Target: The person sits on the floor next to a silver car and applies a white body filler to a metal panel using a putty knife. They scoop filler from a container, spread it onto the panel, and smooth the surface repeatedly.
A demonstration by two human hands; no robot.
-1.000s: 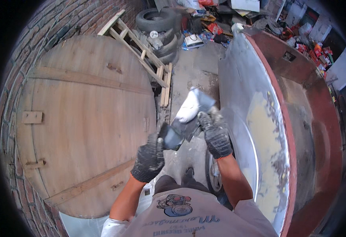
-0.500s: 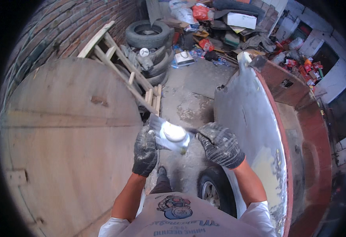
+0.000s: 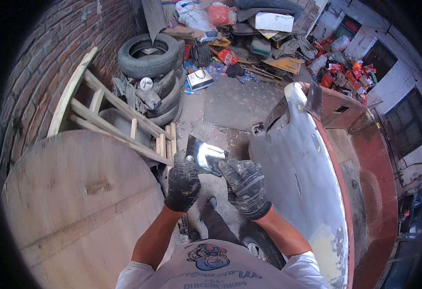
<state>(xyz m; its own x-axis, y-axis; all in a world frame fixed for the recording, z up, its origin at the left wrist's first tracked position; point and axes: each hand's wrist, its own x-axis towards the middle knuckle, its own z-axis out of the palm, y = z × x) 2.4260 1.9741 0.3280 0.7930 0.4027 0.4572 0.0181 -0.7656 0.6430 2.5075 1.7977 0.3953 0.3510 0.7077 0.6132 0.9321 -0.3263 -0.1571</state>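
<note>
My left hand (image 3: 182, 183), in a dark worn work glove, is closed on the edge of a thin dark plate (image 3: 195, 144) with a bright white patch (image 3: 210, 155) on top; paste and glare are hard to tell apart there. At the plate's right edge my gloved right hand (image 3: 247, 188) is closed, thumb and fingers pinched around what looks like a dark flat scraper, mostly hidden by the glove. Both hands are held in front of my chest. To their right stands a vehicle body panel (image 3: 288, 159), grey with a cream patch (image 3: 325, 250) low down.
A large round wooden board (image 3: 76, 192) leans at my left, with a wooden ladder-like frame (image 3: 117, 123) behind it. Tyres (image 3: 148, 58) are stacked by the brick wall (image 3: 52, 86). Cluttered scrap and a white box (image 3: 273, 22) lie at the back. A wheel (image 3: 264, 243) sits beside my legs.
The view has shifted and tilted up toward the back. My right hand has come closer to the left, against the plate's edge. The white lump now looks flatter and more spread.
</note>
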